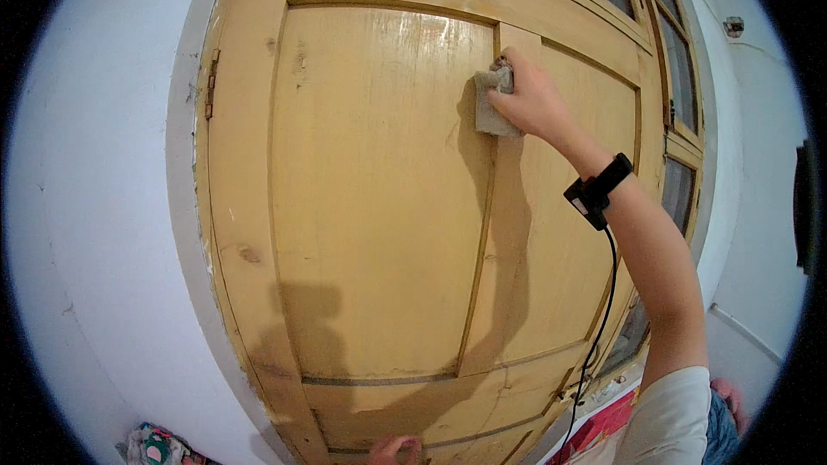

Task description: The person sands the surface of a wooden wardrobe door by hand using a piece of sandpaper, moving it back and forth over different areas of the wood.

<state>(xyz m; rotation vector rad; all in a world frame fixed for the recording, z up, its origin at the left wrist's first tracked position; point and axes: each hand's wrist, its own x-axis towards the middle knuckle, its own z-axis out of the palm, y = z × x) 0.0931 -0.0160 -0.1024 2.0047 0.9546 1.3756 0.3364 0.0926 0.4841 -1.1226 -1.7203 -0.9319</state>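
Observation:
A yellow wooden door (388, 207) with recessed panels fills most of the view. My right hand (532, 96) is raised to its upper part, fingers closed round a folded grey cloth (496, 125). The cloth lies against the door where the large left panel meets the upright strip beside it. Only a small part of my left hand (396, 448) shows at the lower edge, low in front of the door; its fingers are too cut off and blurred to read. A black strap with a small box (594, 195) sits on my right wrist, and a thin cable hangs from it.
A rusty hinge (212, 84) is on the door's left side, beside a white wall (103, 181). Glazed window frames (680, 69) stand at the right. Coloured fabric (155, 446) lies at the lower left; red material (603, 422) is at the lower right.

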